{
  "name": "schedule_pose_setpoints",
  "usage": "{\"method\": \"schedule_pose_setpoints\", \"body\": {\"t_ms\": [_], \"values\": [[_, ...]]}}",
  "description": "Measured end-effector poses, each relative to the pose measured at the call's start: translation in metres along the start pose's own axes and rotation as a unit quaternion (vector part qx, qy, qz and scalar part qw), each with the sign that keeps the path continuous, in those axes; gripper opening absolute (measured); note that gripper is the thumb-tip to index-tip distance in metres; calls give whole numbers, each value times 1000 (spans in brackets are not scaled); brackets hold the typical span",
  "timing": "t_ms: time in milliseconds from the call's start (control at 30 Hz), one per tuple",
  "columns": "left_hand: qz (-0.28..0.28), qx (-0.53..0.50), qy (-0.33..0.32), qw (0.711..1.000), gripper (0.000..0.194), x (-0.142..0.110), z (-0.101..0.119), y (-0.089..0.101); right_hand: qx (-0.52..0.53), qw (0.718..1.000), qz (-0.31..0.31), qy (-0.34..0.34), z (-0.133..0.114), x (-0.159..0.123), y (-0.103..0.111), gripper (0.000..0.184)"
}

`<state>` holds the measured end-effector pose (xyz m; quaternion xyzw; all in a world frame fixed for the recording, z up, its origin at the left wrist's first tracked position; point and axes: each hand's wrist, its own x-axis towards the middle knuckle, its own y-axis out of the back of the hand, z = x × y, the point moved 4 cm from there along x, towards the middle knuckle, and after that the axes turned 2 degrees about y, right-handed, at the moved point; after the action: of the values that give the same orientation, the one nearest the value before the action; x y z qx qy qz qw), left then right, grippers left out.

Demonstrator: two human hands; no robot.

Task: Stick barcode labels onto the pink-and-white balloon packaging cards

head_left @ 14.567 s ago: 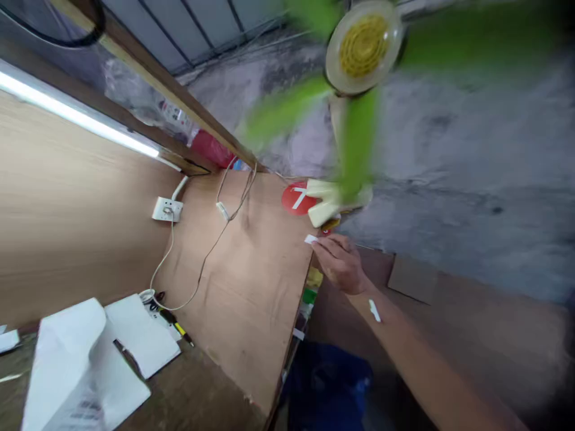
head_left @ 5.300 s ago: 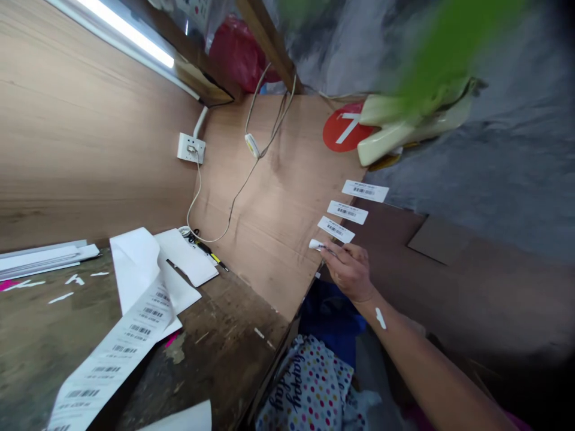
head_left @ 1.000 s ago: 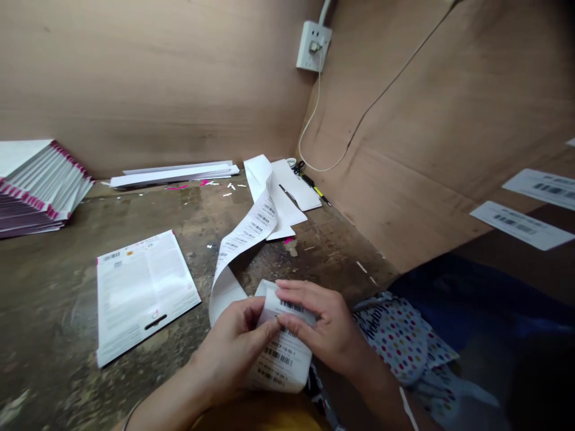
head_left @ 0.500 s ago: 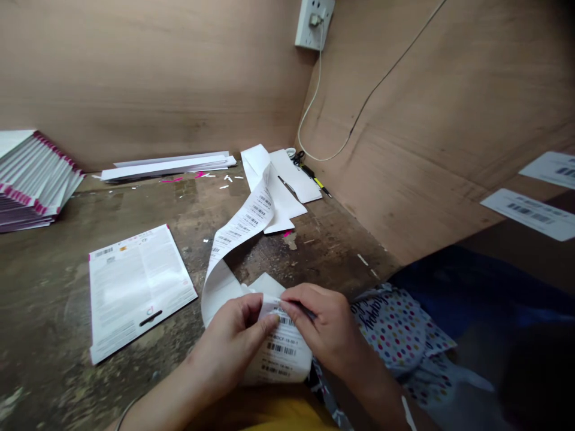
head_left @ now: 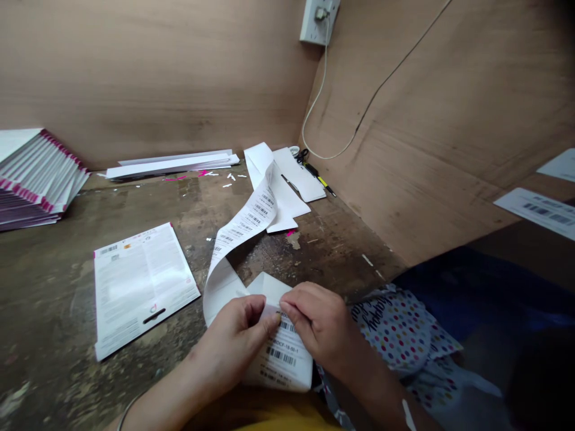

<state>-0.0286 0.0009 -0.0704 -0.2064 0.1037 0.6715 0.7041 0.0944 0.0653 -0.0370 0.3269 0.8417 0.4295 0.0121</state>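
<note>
A long strip of barcode labels [head_left: 245,224] curls across the worktable toward me, and its near end [head_left: 281,359] hangs at the front edge. My left hand [head_left: 233,335] grips this near end, thumb on the printed face. With thumb and forefinger pressed together, my right hand [head_left: 314,320] pinches the strip's upper right edge close beside the left thumb. Whether a label is peeled up between those fingertips is hidden. Left of the hands lies a flat white printed packet [head_left: 146,281] with a dark hang slot toward me.
White packets with pink edges [head_left: 45,173] are stacked at the left. White strips [head_left: 175,163] and cut sheets [head_left: 296,173] lie along the back. A yellow-black pen [head_left: 324,184] and a white cable [head_left: 309,114] are in the corner. A dotted bag [head_left: 399,335] lies at the right.
The view has shifted slightly, so things sit a little farther right. Both hands keep their hold on the label strip, with only a small shift of the fingers.
</note>
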Motion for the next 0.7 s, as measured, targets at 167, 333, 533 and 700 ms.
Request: {"method": "schedule_pose_setpoints", "body": {"t_ms": [167,333,533,700], "values": [[22,13,19,999,40,2,-2,6,149,987,-36,-39,4,0,-2,21],[22,-1,21,1000,43,-1,-1,8,174,983,-23,-59,4,1,-4,17],[-10,11,-10,1000,26,-4,-3,1,122,990,4,-65,0,-1,-4,17],[1,-3,5,1000,27,-3,-6,-1,128,978,77,-148,10,-4,-5,27]]}}
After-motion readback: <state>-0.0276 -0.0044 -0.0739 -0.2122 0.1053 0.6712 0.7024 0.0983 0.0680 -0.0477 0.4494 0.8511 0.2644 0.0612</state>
